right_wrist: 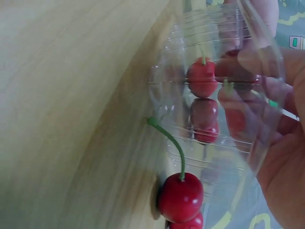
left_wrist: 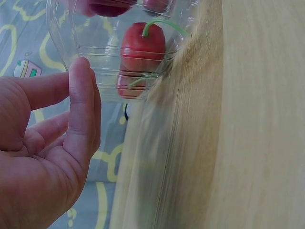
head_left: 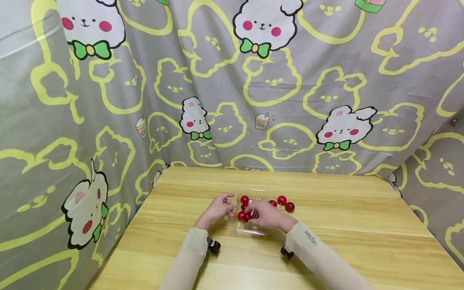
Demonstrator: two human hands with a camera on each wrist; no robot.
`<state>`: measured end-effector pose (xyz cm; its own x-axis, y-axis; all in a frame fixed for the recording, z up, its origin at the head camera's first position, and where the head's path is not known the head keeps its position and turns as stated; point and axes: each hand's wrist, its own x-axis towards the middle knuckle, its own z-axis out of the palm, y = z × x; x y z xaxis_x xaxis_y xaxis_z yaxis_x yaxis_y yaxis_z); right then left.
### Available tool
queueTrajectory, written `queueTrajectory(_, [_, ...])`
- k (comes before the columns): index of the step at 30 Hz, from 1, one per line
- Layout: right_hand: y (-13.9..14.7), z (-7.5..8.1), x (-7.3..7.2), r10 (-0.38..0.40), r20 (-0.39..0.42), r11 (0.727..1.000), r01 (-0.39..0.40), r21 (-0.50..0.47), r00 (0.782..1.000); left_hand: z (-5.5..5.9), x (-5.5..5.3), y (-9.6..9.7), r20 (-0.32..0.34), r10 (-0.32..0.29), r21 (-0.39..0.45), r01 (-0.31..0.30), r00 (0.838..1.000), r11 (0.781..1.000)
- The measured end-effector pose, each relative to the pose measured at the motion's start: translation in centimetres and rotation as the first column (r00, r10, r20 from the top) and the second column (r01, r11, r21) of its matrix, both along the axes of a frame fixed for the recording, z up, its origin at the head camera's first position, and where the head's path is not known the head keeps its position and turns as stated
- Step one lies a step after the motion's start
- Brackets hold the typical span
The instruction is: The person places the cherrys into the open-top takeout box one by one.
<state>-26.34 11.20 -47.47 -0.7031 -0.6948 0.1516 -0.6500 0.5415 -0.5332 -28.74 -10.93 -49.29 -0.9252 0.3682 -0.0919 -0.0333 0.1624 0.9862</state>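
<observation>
A clear plastic box sits on the table with several red cherries inside it; green stems show in the left wrist view. My right hand reaches into the box from the right. Its thumb and fingers pinch a dark red cherry, seen through the clear wall in the right wrist view. On the left side, my left hand stands beside the box, fingers extended. In the left wrist view, a fingertip lies right at the box's wall.
To the right of the box, several more cherries lie on the wooden table. One loose cherry with a long green stem is close beside the box. A patterned grey curtain hangs behind and to the left.
</observation>
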Motion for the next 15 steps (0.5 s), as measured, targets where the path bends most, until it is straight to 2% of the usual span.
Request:
queueTrajectory(6, [-0.17, -0.33, 0.06, 0.041, -0.009, 0.999, -0.041, 0.017, 0.999, -0.12, -0.05, 0.00, -0.001, -0.002, 0.000, 0.002, 1.000, 1.000])
queueTrajectory(15, [-0.55, -0.89, -0.27, 0.063, -0.038, 0.997, -0.062, 0.040, 0.997, -0.15, -0.15, 0.04, -0.002, 0.003, -0.005, -0.003, 1.000, 1.000])
